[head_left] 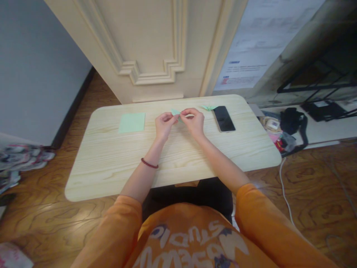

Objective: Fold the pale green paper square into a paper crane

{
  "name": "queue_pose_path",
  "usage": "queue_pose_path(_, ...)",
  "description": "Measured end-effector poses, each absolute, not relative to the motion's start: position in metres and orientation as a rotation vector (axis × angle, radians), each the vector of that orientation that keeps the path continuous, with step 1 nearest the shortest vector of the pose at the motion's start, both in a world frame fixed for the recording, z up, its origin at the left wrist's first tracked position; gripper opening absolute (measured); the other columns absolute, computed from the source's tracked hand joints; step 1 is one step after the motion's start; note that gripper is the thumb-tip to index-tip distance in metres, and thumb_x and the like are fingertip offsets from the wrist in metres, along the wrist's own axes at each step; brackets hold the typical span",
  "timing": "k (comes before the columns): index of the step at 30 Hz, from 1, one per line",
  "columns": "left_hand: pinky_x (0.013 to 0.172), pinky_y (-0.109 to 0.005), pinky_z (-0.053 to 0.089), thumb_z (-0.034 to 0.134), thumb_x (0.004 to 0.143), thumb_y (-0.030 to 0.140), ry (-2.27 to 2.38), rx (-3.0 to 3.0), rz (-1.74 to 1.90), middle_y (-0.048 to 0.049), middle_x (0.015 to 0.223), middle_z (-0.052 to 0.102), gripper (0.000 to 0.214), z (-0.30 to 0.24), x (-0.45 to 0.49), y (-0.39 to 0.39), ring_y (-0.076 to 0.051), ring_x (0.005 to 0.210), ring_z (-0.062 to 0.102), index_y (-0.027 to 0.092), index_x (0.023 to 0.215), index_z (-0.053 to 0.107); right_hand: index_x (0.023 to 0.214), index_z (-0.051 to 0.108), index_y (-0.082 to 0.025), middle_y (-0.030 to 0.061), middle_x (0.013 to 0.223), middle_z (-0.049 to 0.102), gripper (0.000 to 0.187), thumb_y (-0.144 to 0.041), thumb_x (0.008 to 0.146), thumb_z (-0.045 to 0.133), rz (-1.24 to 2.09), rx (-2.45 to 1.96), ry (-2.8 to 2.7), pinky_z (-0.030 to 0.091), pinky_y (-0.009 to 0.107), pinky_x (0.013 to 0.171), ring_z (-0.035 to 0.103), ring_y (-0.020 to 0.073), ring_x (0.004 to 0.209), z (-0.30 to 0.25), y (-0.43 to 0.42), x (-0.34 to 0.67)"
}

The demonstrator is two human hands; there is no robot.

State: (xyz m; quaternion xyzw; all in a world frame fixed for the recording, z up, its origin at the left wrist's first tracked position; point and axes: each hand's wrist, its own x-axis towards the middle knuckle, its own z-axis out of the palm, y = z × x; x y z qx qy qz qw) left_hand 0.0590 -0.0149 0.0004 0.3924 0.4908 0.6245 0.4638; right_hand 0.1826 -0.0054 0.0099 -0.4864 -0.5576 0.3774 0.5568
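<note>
Between my two hands, above the far middle of the table, is a small piece of folded light green paper (175, 111). My left hand (164, 124) pinches its left side with thumb and forefinger. From the other side, my right hand (194, 121) pinches it too, fingers curled in. Fingertips cover much of the paper, so its full shape is hidden. To the left lies a flat square of light green paper (132, 123). A small folded green paper piece (208, 108) sits right of my hands, touching or close to the top of a dark-screened phone (224, 119).
The pale wood-grain table (111, 160) has rounded corners and stands against a cream panelled door (150, 41). Past its right end, a low shelf holds a box of small items (275, 130). A white cable (283, 186) runs down to the floor. Shoes (25, 156) lie at left.
</note>
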Motion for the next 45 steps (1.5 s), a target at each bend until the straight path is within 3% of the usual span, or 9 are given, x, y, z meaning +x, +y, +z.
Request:
queue_pose_path(4,0.073,-0.027,0.057,0.086,0.052,0.045,1.210,0.917,1.539,0.0005,0.073,0.069,0.042,0.001,0.055,-0.014,-0.011,0.069,0.065,0.017,0.071,0.062,0.070,0.069,-0.020,0.0046,0.090,0.071,0.013,-0.032,0.067,0.073,1.015,-1.058,-1.298,0.054,0.033,0.082,0.064,0.0203,0.094,0.012,-0.002,0.184)
queue_pose_path(12,0.072,-0.028,0.057,0.087,0.052,0.047,1.201,0.916,1.482,0.0001,0.073,0.069,0.042,0.004,0.050,-0.011,-0.012,0.069,0.066,0.018,0.068,0.061,0.070,0.071,-0.019,0.0023,0.074,0.073,0.027,-0.038,0.055,0.085,1.520,-0.999,-1.085,0.055,0.032,0.078,0.069,0.0187,0.081,0.015,0.006,0.193)
queue_pose_path(24,0.065,-0.028,0.056,0.086,0.049,0.052,1.166,0.953,1.388,0.0004,0.064,0.066,0.044,0.011,0.047,-0.015,-0.013,0.062,0.064,0.017,0.066,0.065,0.067,0.068,-0.018,-0.0012,0.066,0.068,0.033,-0.034,0.046,0.089,1.644,-1.025,-1.090,0.051,0.026,0.066,0.063,0.0126,0.067,0.015,0.005,0.195)
queue_pose_path(31,0.065,-0.028,0.055,0.086,0.052,0.048,1.153,0.949,1.324,0.0005,0.064,0.066,0.041,0.010,0.045,-0.014,-0.013,0.062,0.064,0.016,0.065,0.064,0.064,0.056,-0.020,-0.0061,0.063,0.061,0.041,-0.029,0.043,0.090,1.669,-1.013,-1.075,0.046,0.024,0.061,0.059,0.0103,0.062,0.014,0.005,0.196)
queue_pose_path(45,0.067,-0.027,0.055,0.086,0.057,0.048,1.098,0.932,1.288,-0.0011,0.066,0.067,0.040,0.011,0.042,-0.015,-0.013,0.063,0.065,0.016,0.065,0.063,0.070,0.065,-0.019,-0.0043,0.065,0.066,0.039,-0.027,0.043,0.091,1.754,-0.954,-1.033,0.050,0.024,0.064,0.062,0.0104,0.064,0.013,0.006,0.196)
